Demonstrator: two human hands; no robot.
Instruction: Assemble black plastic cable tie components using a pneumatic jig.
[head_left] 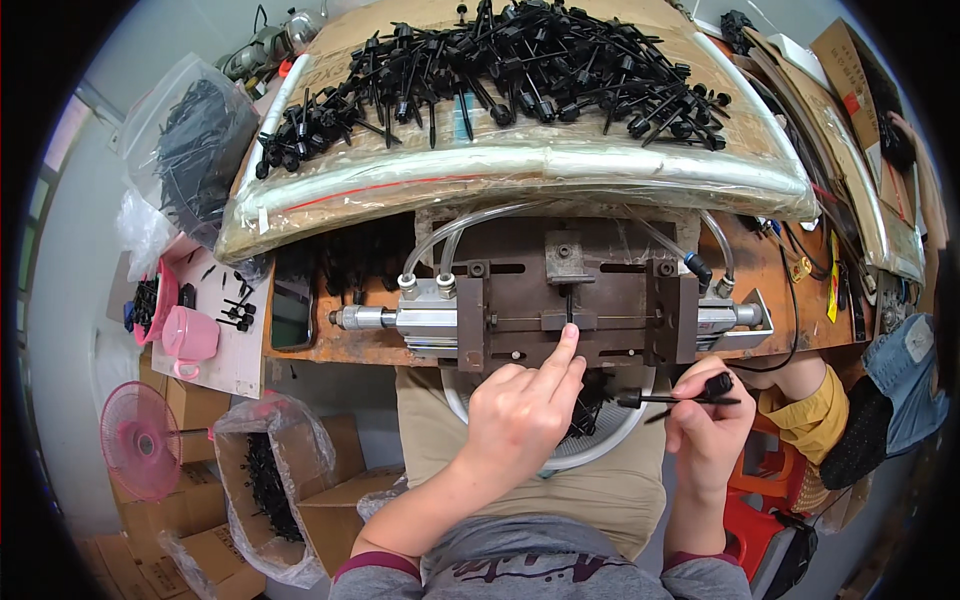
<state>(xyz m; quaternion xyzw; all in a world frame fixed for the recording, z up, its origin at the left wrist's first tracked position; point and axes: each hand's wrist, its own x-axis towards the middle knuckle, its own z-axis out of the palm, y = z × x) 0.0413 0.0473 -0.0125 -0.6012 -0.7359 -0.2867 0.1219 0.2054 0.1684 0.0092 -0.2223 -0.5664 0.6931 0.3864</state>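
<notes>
My left hand [525,412] reaches to the middle of a metal clamping fixture [610,272]. Its index finger is stretched out, the tip on the lower end of a black plastic piece [569,300] seated at the centre block; the other fingers curl loosely, with nothing visible in them. To the right, my right hand [708,415] pinches a few black plastic spikes with knobbed heads [655,399] between thumb and fingers, just below the fixture's right side. A white-rimmed basket [568,463] with more black pieces sits at my lap, partly hidden by my left hand.
A large heap of black spikes [520,70] lies on a plastic-wrapped cardboard tray [330,200] above the fixture. Air cylinders [430,318] with clear hoses flank it. At left are a pink cup [190,333], a pink fan [141,440] and a lined box [228,460]. Another person's leg [808,410] is at right.
</notes>
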